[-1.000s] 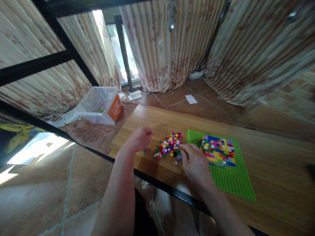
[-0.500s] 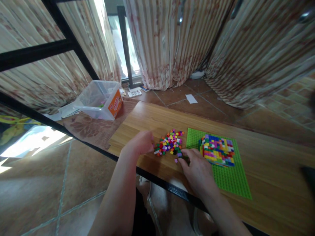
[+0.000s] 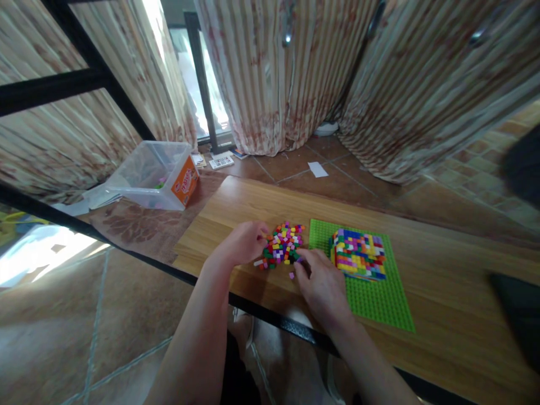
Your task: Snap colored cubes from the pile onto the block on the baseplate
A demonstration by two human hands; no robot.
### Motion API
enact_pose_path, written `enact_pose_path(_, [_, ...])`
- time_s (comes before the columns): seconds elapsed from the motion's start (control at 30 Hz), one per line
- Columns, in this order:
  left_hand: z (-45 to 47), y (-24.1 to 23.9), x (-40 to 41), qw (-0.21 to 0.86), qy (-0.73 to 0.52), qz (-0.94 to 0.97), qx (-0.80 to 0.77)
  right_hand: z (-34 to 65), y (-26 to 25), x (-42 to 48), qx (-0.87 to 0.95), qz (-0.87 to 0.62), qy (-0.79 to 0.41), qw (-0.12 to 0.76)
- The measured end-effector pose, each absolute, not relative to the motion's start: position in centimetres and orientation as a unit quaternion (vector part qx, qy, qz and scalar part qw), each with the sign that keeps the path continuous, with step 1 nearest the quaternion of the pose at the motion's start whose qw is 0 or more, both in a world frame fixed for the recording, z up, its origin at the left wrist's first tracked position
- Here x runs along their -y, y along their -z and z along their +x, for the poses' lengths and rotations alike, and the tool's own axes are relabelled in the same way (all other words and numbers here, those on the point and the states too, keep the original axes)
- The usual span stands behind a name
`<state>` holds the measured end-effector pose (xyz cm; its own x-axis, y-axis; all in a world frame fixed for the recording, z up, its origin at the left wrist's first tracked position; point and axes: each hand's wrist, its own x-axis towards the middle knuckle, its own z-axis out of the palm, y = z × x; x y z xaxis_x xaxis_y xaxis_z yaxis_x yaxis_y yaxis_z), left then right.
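Observation:
A pile of small coloured bricks (image 3: pixel 282 246) lies on the wooden table (image 3: pixel 236 205). My left hand (image 3: pixel 243 245) is at the pile's left edge, fingers curled and pressed against the bricks. My right hand (image 3: pixel 319 279) rests at the pile's lower right edge, fingers bent down onto the bricks and fingertips hidden. One loose purple brick (image 3: pixel 291 275) lies just left of my right hand. To the right, a green studded baseplate (image 3: pixel 375 295) carries a many-coloured brick block (image 3: pixel 358 254).
A clear plastic box (image 3: pixel 145 171) with an orange label sits on a brown patterned mat (image 3: pixel 135 225) to the left. A black metal bar (image 3: pixel 54 93) crosses the upper left. Curtains hang behind. A dark object (image 3: pixel 521 315) is on the table's right edge.
My left hand moved right until it met the pile, and the stray bricks left of the pile are now with it. My right hand stayed at the pile's lower right edge.

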<state>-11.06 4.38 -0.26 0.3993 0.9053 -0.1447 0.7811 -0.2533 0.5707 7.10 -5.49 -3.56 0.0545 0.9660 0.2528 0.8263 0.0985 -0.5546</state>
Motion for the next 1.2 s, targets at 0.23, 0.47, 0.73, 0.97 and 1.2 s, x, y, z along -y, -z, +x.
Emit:
enact_pose_path(0.23, [-10.8, -0.3, -5.0, 0.244, -0.168, 0.779, -0.553, 7.2, 1.7, 5.7, 0.641, -0.594, -0.146, 0.464])
enact_pose_path(0.47, [-10.3, -0.1, -5.1, 0.242, -0.212, 0.788, -0.525, 11.0, 0.3, 6.2, 0.571, -0.59, -0.173, 0.545])
enact_pose_path(0.73, [-8.7, -0.3, -5.0, 0.247, -0.223, 0.801, -0.497, 16.1, 0.6, 7.0, 0.551, -0.638, -0.131, 0.522])
enact_pose_path(0.97, [-6.8, -0.3, -4.8, 0.262, -0.219, 0.811, -0.475, 18.1, 0.2, 7.8, 0.557, -0.67, -0.111, 0.478])
enact_pose_path(1.2, [-5.8, 0.1, -4.7, 0.244, -0.188, 0.83, -0.465, 19.8, 0.6, 8.0, 0.602, -0.664, -0.062, 0.439])
